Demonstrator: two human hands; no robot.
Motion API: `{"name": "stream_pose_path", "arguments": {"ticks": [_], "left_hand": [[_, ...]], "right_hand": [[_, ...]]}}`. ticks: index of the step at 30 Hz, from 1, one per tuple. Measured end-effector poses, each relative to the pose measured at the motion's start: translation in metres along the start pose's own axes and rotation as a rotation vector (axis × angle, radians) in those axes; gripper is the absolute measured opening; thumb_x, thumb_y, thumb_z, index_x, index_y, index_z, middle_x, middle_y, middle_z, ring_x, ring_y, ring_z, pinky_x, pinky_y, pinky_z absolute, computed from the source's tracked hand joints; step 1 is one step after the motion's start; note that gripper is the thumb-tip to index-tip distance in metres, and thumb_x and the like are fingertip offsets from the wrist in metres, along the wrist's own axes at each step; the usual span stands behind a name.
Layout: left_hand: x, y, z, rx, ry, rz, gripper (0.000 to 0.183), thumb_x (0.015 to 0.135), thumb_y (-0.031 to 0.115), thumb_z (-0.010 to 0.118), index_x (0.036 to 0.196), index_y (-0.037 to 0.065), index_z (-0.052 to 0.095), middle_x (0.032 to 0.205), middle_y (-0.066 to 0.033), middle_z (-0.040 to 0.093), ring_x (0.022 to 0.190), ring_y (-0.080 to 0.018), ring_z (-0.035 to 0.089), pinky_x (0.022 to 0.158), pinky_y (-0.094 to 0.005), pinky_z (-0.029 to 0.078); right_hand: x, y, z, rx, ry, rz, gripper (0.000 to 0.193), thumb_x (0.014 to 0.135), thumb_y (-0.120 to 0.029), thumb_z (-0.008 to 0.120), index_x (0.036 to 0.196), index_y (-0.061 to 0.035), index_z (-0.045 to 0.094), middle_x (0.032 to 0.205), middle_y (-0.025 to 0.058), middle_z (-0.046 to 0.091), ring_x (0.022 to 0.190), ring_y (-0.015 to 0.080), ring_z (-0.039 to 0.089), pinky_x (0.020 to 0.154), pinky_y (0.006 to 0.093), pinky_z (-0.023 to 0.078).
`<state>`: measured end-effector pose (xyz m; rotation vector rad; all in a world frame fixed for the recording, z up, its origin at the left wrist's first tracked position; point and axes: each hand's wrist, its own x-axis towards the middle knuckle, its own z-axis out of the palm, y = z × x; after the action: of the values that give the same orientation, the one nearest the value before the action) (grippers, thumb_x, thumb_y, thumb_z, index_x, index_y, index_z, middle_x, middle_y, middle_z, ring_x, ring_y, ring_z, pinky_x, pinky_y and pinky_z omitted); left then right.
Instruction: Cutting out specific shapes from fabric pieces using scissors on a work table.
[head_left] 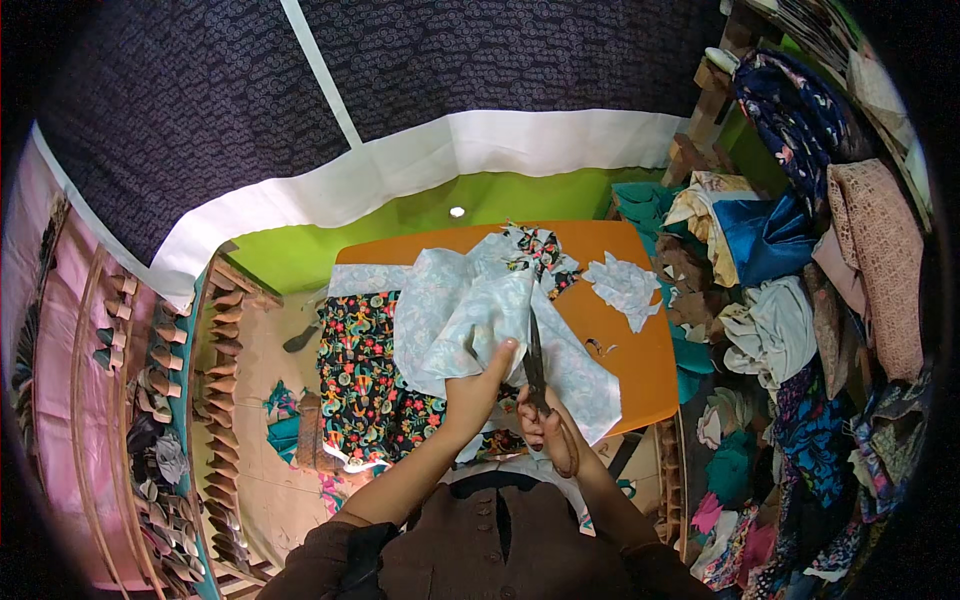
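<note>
A floral fabric (365, 385), black with red and yellow figures, lies over the orange table (640, 370). Part of it is folded over, showing its pale underside (440, 290). My left hand (480, 388) pinches that pale layer near the middle, thumb on top. Just right of it, my right hand (541, 425) is wrapped round the handles of dark scissors (536, 370). Their blades point away from me, up against the cloth; I cannot tell how far apart they are. A loose pale offcut (625, 290) rests near the table's right edge.
Small dark-and-white scraps (600, 348) lie on the tabletop. Piled cloth and garments (770, 330) crowd the right side. Wooden racks with rows of pegs (222, 400) stand at left. A dark patterned curtain (500, 60) hangs beyond, before a green wall (400, 220).
</note>
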<state>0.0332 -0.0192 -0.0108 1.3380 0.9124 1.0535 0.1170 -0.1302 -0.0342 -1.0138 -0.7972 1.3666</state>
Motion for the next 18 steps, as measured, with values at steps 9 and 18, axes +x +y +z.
{"name": "stream_pose_path", "arguments": {"ticks": [9,18], "left_hand": [[-0.001,-0.003,-0.001,0.062,-0.088,-0.046,0.043,0.07,0.022,0.068,0.098,-0.004,0.048,0.093,-0.0117,0.052,0.083,-0.0186,0.05,0.073,-0.0295,0.042],[0.011,-0.004,-0.015,0.125,-0.215,0.01,0.042,0.07,0.02,0.068,0.1,-0.003,0.048,0.093,-0.0106,0.053,0.083,-0.0169,0.05,0.072,-0.0286,0.042]], "right_hand": [[0.003,-0.002,-0.007,0.1,-0.035,-0.008,0.07,0.071,-0.066,0.041,0.105,-0.0055,0.033,0.077,-0.0033,0.028,0.058,0.0035,0.024,0.048,0.0154,0.022],[0.003,-0.01,-0.01,-0.094,-0.022,-0.039,0.066,0.073,-0.064,0.042,0.101,-0.005,0.035,0.072,-0.0043,0.027,0.051,0.0017,0.022,0.041,0.0148,0.018]]}}
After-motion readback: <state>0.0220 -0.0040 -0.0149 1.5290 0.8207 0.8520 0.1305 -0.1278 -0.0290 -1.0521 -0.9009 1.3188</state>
